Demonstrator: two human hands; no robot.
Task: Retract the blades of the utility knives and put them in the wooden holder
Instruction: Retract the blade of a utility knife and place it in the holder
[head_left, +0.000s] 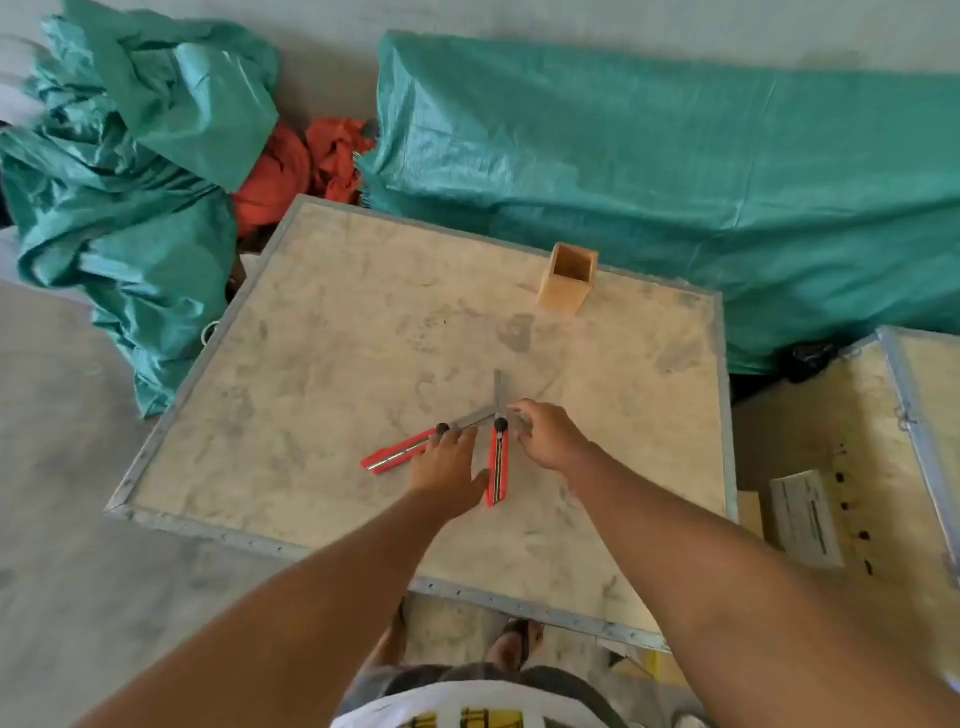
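Observation:
Two red utility knives lie on the plywood crate top (332, 332), both with long blades extended and crossing near their tips. The left knife (395, 453) lies slanted; the right knife (498, 465) points away from me. My left hand (448, 467) rests flat between them, fingertips at the left knife's black knob. My right hand (550, 434) hovers just right of the right knife's knob, fingers curled but apart, holding nothing. The empty square wooden holder (566, 278) stands upright near the crate's far edge.
Green tarps (675, 171) cover bulky things behind and left of the crate, with orange cloth (291, 171) between them. A second crate (857, 467) with a white paper box (805, 519) sits to the right. My sandalled feet show below the near edge.

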